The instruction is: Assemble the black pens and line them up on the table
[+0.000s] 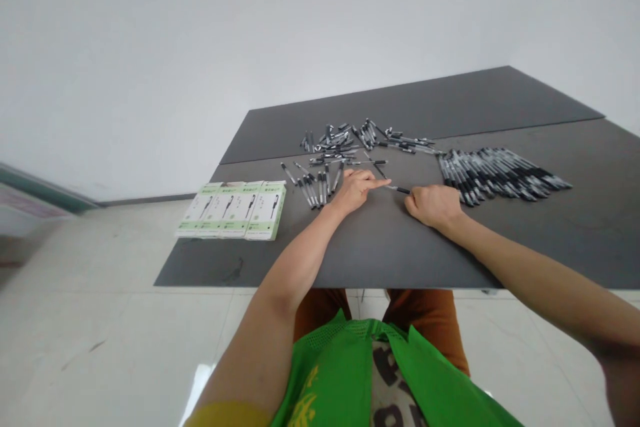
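Observation:
A pen (401,190) with a black section and a thin clear end lies between my two hands, low over the table. My right hand (434,204) is closed in a fist around its right end, which is hidden in the fingers. From the left, my left hand (356,188) pinches at the thin end, its index finger stretched along toward it. Just beyond the left fingertips lies another slim pen part (376,165). Loose pens (313,188) lie beside my left hand, and a row of black-and-clear pens (500,173) lies right of my right hand.
Scattered pens and pen parts (337,141) lie farther back on the grey table (380,250). Several green-and-white boxes (264,210) with a pen printed on them sit side by side at the left. A pale wall (320,20) stands behind the table.

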`<state>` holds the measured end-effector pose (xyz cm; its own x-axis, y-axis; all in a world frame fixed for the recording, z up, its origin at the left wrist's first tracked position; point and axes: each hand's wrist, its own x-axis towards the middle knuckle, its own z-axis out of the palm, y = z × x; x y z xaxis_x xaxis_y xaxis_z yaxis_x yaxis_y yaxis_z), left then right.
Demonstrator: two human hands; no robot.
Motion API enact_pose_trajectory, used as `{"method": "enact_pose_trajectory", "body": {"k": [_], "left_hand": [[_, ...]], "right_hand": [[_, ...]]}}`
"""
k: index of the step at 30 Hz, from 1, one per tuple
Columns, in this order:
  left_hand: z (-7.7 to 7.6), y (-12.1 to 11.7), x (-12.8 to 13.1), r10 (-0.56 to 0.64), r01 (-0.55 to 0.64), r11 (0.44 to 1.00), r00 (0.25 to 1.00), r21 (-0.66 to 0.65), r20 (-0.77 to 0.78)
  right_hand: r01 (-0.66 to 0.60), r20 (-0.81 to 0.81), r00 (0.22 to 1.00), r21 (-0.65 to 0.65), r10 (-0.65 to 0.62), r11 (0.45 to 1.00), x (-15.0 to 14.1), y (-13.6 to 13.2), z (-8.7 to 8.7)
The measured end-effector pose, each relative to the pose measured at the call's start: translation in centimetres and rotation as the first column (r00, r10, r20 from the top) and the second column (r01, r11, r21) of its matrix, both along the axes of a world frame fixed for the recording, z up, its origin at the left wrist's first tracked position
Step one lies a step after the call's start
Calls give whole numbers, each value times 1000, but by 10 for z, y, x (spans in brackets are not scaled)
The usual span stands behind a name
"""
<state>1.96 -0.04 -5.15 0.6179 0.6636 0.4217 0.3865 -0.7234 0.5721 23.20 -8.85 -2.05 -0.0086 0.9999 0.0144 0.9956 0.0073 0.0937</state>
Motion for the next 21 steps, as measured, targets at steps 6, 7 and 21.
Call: {"method": "enact_pose_trajectory", "body": {"k": [6,7,21], "left_hand": [[-6,8,1,-96,95,995,994,-31,-49],[-7,9,1,-107,106,994,993,-26,-53],[0,8,2,-61,81,995,959,60,-277]], "right_hand": [[-42,48,998,-98,47,994,-3,4,5],[-40,53,998,-103,45,994,-3,4,5],[31,51,998,-69,-28,997,-2,-2,5]]}}
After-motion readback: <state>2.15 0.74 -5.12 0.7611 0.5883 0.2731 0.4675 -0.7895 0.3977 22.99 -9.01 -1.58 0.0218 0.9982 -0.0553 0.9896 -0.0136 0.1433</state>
